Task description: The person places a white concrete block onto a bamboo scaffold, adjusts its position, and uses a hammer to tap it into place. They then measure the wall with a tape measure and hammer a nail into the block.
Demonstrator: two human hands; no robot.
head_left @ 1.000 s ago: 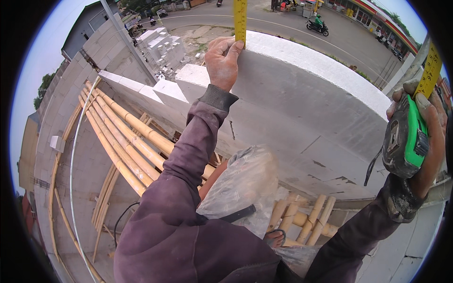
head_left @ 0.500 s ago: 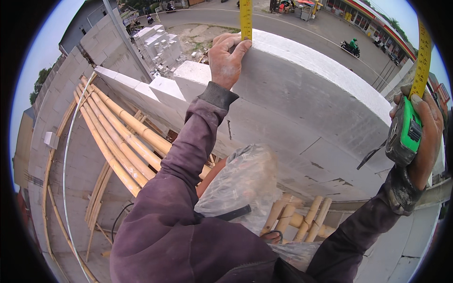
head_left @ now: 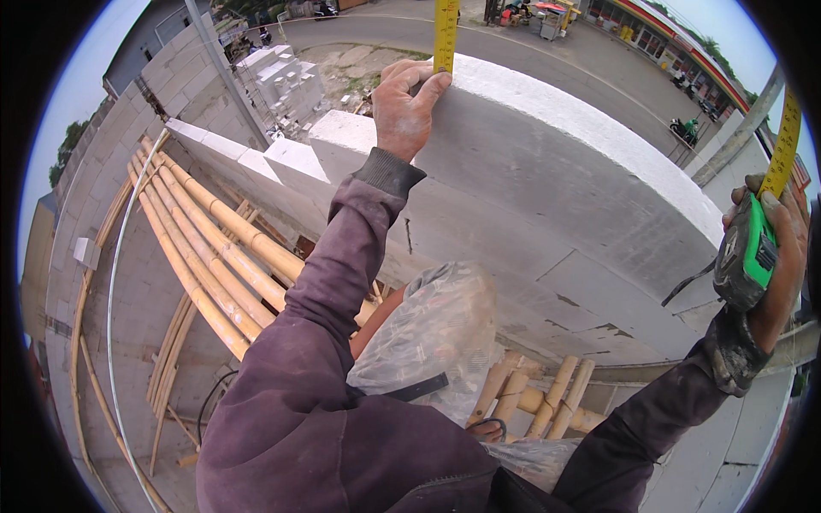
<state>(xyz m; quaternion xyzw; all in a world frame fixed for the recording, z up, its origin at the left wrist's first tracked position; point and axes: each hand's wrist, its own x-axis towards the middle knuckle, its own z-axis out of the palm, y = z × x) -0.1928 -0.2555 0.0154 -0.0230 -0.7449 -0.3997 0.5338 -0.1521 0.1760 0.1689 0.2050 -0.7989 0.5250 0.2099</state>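
Observation:
My left hand (head_left: 404, 111) is closed on a yellow tape blade (head_left: 444, 43), pressing it at the top edge of the white block wall (head_left: 564, 171); the blade rises out of view. At the right, my right hand (head_left: 778, 248) grips a green and black tape measure (head_left: 742, 256), with yellow blade running up from it and a dark strap hanging. Below my arms are my knee in translucent plastic (head_left: 428, 325) and a sandalled foot (head_left: 494, 432).
Bamboo poles (head_left: 214, 256) lean along the left; short bamboo pieces (head_left: 560, 393) lie below. A thin pale pipe (head_left: 111, 342), a grey post (head_left: 222, 68) and stacked blocks (head_left: 278, 81) are to the left. Beyond the wall are a road (head_left: 513, 68), motorbikes and a shopfront.
My right hand with the tape measure has shifted slightly right and tilted. My left hand stays at the wall's top edge. The view has moved a little; a rider has travelled right along the road.

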